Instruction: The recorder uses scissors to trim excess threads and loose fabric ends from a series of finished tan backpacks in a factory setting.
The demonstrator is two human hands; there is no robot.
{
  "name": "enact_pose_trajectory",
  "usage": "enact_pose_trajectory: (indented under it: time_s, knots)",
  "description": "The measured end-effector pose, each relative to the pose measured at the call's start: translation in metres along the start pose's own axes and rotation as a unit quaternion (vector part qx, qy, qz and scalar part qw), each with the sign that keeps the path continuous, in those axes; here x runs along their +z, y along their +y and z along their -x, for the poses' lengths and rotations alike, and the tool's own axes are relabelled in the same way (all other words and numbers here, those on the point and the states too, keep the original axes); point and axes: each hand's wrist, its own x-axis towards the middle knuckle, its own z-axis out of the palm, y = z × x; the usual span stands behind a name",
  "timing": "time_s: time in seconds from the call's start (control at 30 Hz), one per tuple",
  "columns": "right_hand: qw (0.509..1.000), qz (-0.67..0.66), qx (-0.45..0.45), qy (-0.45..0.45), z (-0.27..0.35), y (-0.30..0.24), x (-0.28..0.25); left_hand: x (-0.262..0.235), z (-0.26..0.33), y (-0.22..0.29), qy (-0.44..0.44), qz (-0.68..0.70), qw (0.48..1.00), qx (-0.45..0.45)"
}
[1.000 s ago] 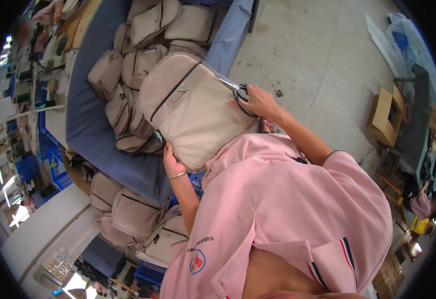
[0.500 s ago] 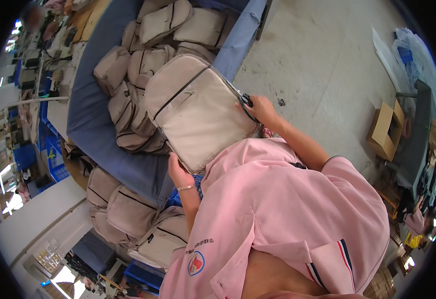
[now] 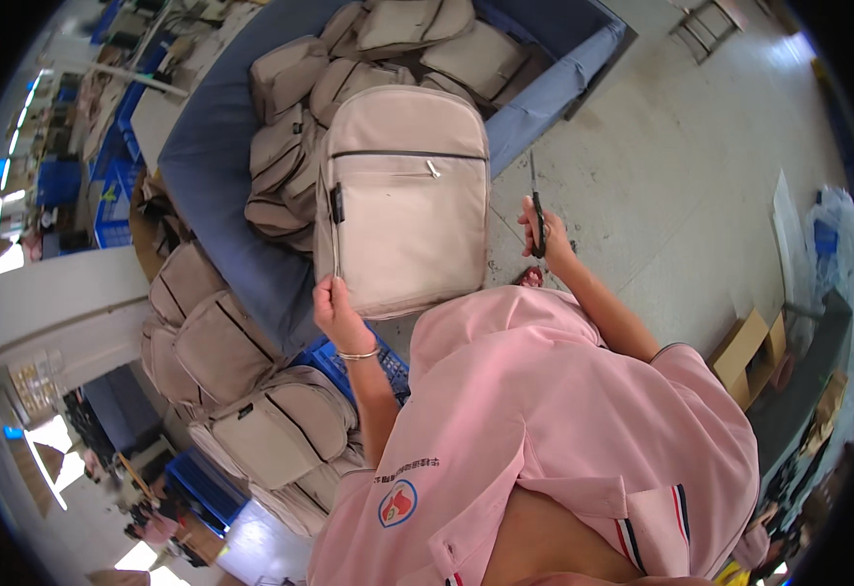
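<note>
A beige backpack point(image 3: 409, 220) with a dark zip line across its upper front hangs before me, its front panel facing up. My left hand point(image 3: 337, 305) grips its lower left corner, the fingers partly hidden by the fabric. Off its right side, my right hand point(image 3: 549, 237) is closed around the black handles of a pair of scissors point(image 3: 538, 215), whose blades point away from me. The scissors are apart from the backpack. Behind the backpack, several similar beige backpacks point(image 3: 288, 73) lie heaped in a large blue fabric-lined bin point(image 3: 214, 146).
More beige backpacks point(image 3: 278, 430) are piled at the lower left, beside a blue plastic crate point(image 3: 324, 363). An open cardboard box point(image 3: 742, 356) stands on the right, near clear plastic sheeting point(image 3: 830, 234). Grey concrete floor point(image 3: 661, 195) stretches to the right of the bin.
The backpack has turned more upright, and its left side now shows. My right hand has come away from its right edge with the scissors; my left hand still holds the lower corner.
</note>
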Motion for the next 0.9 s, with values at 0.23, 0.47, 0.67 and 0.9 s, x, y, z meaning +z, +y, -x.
enact_pose_trajectory:
  time_s: [0.23, 0.47, 0.67, 0.9]
  knots:
    - [0.938, 0.229, -0.258, 0.042, 0.012, -0.038, -0.011, -0.051, -0.072, 0.104, -0.098, -0.222, 0.922, 0.301]
    - [0.721, 0.436, -0.526, -0.115, 0.030, -0.103, 0.036, -0.031, -0.134, 0.129, -0.340, -0.292, 0.794, 0.411]
    - [0.683, 0.480, -0.502, -0.226, -0.001, -0.096, 0.074, -0.018, -0.170, 0.109, -0.408, -0.246, 0.802, 0.361]
    - [0.690, 0.471, -0.476, -0.275, -0.014, -0.107, 0.114, -0.024, -0.181, 0.105, -0.421, -0.211, 0.811, 0.348]
